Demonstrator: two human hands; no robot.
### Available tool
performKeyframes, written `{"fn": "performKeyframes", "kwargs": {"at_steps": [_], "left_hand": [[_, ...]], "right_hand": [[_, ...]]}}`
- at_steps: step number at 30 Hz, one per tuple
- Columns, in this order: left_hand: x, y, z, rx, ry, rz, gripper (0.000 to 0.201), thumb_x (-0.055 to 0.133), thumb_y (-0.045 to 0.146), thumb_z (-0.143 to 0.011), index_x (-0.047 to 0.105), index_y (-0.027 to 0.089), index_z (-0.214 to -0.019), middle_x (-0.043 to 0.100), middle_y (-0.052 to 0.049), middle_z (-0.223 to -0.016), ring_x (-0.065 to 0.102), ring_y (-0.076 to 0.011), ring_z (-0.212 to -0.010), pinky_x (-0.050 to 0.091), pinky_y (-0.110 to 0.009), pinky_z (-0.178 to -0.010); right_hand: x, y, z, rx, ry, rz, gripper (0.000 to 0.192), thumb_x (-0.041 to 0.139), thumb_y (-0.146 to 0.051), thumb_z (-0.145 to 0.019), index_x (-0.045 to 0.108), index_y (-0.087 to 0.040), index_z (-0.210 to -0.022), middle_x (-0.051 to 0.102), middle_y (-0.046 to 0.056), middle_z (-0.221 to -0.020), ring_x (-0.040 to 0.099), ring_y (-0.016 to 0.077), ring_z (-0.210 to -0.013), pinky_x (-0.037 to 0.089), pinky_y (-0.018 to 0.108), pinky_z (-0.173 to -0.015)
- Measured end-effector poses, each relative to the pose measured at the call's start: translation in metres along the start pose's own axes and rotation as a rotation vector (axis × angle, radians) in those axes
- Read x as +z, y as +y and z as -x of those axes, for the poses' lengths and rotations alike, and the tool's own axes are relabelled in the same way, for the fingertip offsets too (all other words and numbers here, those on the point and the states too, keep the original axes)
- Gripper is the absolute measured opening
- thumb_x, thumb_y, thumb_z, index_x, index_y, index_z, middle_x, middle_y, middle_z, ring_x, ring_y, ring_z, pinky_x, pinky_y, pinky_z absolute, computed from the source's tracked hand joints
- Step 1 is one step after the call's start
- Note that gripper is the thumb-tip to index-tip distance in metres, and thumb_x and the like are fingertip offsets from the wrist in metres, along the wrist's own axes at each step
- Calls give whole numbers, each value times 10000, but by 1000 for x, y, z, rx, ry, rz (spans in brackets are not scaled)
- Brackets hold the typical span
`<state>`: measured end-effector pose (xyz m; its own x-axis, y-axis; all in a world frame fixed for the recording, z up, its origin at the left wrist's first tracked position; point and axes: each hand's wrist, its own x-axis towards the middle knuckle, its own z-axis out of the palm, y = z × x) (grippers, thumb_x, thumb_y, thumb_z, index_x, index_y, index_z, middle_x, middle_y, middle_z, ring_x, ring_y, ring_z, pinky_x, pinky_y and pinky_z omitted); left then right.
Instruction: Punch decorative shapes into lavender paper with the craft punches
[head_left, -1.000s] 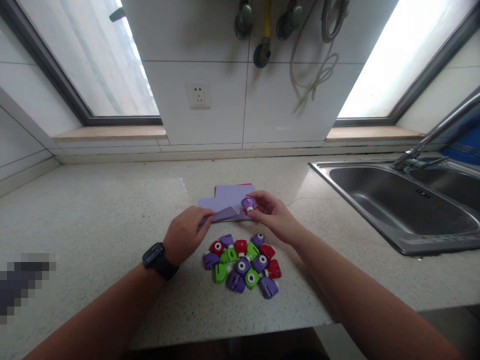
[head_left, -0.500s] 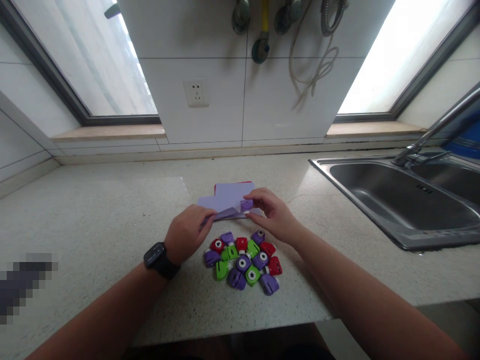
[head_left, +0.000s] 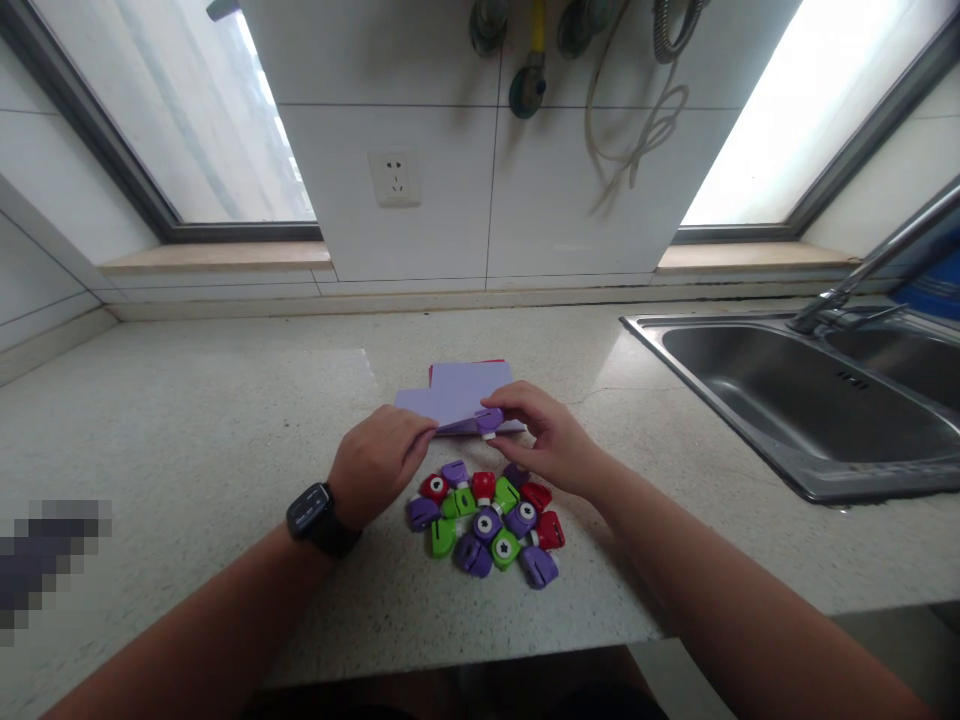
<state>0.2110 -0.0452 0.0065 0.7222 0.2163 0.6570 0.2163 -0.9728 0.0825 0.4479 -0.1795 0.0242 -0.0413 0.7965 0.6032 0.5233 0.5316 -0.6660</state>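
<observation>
Home kitchen, speckled stone countertop, steel sink with tap, tiled wall, socket

My right hand brings the purple punch down from above the lilac paper onto its near edge, and the corner my left hand lifted now lies nearly flat.
</observation>
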Motion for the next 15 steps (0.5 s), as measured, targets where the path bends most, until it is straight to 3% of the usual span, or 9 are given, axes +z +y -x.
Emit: {"fn": "performKeyframes", "kwargs": {"at_steps": [5,15], "left_hand": [[-1,0,-1,79,51,-19,111,596,177,-989,685,157,-1054,735,-65,-943,639,-225,-872,510,-371,-809],[-1,1,-1,70,66,-40,111,622,169,-975,693,167,-1060,741,-59,-946,643,-231,-872,513,-381,-804]], "right_hand": [[2,2,1,2,-20,4,431,709,-129,-889,625,-249,-1294,617,91,-1190,653,203,-1087,607,408,-955],[-2,1,1,-10,-42,31,420,706,-119,-886,623,-236,-1281,619,89,-1181,652,201,-1086,605,393,-946]]}}
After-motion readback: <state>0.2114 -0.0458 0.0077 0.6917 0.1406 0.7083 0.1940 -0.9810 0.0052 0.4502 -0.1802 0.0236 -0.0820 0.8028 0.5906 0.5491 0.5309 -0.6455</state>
